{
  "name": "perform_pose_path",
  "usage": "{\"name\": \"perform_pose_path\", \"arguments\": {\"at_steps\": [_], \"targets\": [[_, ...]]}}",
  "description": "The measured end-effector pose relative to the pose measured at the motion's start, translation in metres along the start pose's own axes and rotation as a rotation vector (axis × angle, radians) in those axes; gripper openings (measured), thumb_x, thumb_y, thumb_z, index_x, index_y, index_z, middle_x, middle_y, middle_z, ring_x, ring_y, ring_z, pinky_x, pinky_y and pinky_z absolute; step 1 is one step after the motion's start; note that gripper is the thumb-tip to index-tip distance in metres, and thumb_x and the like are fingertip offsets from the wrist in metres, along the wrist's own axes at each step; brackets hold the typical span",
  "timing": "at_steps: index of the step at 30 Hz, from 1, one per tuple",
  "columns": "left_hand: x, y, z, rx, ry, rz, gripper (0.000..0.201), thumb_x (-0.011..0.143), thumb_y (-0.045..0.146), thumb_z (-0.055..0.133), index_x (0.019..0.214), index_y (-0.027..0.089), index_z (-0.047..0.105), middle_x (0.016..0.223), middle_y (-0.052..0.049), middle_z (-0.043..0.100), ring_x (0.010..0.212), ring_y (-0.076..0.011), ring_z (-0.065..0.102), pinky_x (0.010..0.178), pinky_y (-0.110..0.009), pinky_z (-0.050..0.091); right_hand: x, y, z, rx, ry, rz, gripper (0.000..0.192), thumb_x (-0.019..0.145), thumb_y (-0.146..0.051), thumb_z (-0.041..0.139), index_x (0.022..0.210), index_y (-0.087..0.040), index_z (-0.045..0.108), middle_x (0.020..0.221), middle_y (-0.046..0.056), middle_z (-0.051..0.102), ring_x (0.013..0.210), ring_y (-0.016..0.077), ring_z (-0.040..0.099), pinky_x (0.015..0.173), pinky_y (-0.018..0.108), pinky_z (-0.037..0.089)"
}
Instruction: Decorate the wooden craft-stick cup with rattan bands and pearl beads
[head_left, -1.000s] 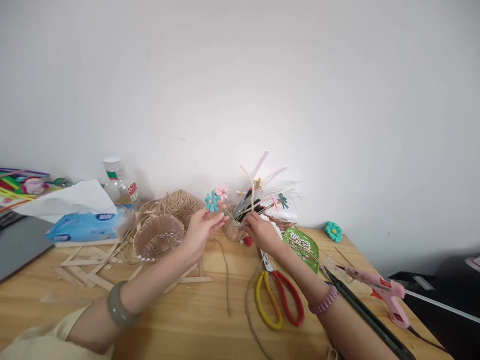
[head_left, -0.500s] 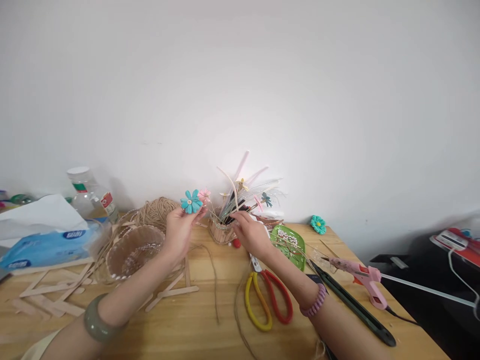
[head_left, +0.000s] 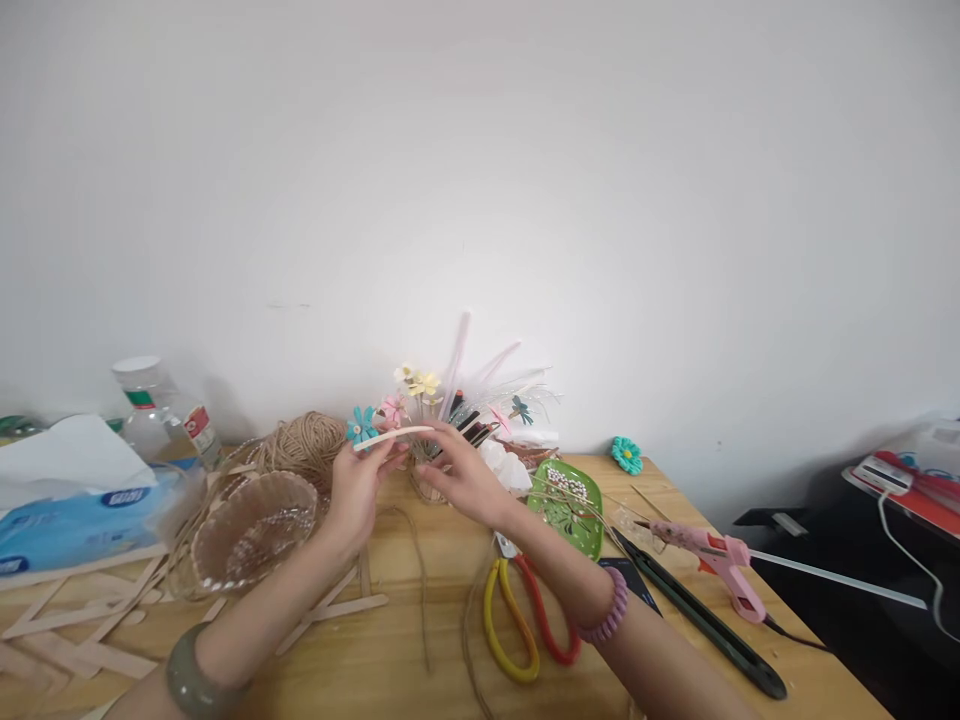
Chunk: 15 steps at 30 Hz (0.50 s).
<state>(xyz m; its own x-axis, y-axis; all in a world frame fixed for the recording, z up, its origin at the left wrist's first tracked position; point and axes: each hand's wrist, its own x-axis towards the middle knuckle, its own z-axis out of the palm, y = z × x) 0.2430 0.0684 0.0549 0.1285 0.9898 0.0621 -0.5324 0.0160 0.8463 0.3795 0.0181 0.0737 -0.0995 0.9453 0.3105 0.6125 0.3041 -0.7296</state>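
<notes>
A thin, pale curved strip [head_left: 394, 435] spans between my hands, bowed slightly upward. My left hand [head_left: 358, 490] has its fingers closed at the left end. The fingers of my right hand [head_left: 461, 470] pinch the other end. Just behind the strip stand a blue flower [head_left: 361, 427], a pink flower [head_left: 393, 408] and a yellow flower [head_left: 424, 384]. Below and behind my hands, a small wooden-stick basket [head_left: 427, 490] is mostly hidden. A dark teal flower [head_left: 521, 408] and pale pink straws [head_left: 459, 360] rise to the right.
Scissors [head_left: 536, 630] lie in front. To the right are a green tray [head_left: 585, 540] with beads, a pink glue gun [head_left: 727, 560] and a turquoise flower [head_left: 626, 455]. Leftward are a clear bowl [head_left: 255, 530], a twine ball [head_left: 311, 440], craft sticks [head_left: 82, 625] and a blue tissue pack [head_left: 82, 515].
The strip, upright at my right hand before, now lies nearly level between both hands. My right hand has moved left, close to my left hand. The view has shifted slightly.
</notes>
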Motion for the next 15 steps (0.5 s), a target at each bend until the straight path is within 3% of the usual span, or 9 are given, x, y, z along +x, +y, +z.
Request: {"name": "perform_pose_path", "arguments": {"at_steps": [4,7,10,12,15], "targets": [[-0.001,-0.001,0.003,0.033,-0.022,0.014,0.035,0.052,0.031,0.078,0.080,0.015,0.063,0.087,-0.003,0.067,0.084,-0.0185,0.062,0.073,-0.029,0.049,-0.012,0.002,0.002,-0.084,-0.048,-0.062,0.041,0.082,-0.014,0.053,0.122,-0.022,0.047,0.140,0.011,0.035,0.072,0.0088,0.064,0.077,0.028,0.053],[-0.001,-0.005,0.004,0.093,-0.025,0.016,0.034,0.053,0.031,0.075,0.081,0.016,0.063,0.089,-0.003,0.066,0.080,-0.0174,0.062,0.074,-0.031,0.049,-0.009,0.004,-0.002,-0.224,0.010,-0.034,0.042,0.082,-0.015,0.053,0.124,-0.020,0.046,0.139,0.010,0.039,0.073,0.0087,0.064,0.080,0.027,0.051],[0.001,-0.014,0.002,0.191,-0.031,0.022,0.035,0.056,0.033,0.072,0.085,0.016,0.063,0.093,-0.005,0.065,0.077,-0.0174,0.061,0.073,-0.033,0.049,0.003,0.001,-0.020,-0.319,0.107,0.045,0.044,0.084,-0.015,0.049,0.128,-0.015,0.045,0.134,0.013,0.046,0.087,0.0148,0.063,0.089,0.031,0.045],[0.003,-0.021,0.000,0.280,-0.044,0.034,0.036,0.056,0.032,0.071,0.087,0.016,0.064,0.092,-0.006,0.065,0.076,-0.0184,0.060,0.072,-0.034,0.048,0.012,-0.004,-0.036,-0.378,0.175,0.114,0.042,0.087,-0.017,0.043,0.129,-0.013,0.045,0.122,0.013,0.056,0.096,0.0184,0.061,0.094,0.034,0.041],[0.007,-0.035,-0.003,0.418,-0.064,0.079,0.034,0.058,0.030,0.070,0.087,0.016,0.062,0.090,-0.006,0.065,0.076,-0.0187,0.058,0.074,-0.035,0.046,0.023,-0.011,-0.057,-0.449,0.204,0.191,0.038,0.091,-0.019,0.033,0.125,-0.014,0.050,0.094,0.009,0.069,0.092,0.0189,0.063,0.092,0.034,0.040]]}}
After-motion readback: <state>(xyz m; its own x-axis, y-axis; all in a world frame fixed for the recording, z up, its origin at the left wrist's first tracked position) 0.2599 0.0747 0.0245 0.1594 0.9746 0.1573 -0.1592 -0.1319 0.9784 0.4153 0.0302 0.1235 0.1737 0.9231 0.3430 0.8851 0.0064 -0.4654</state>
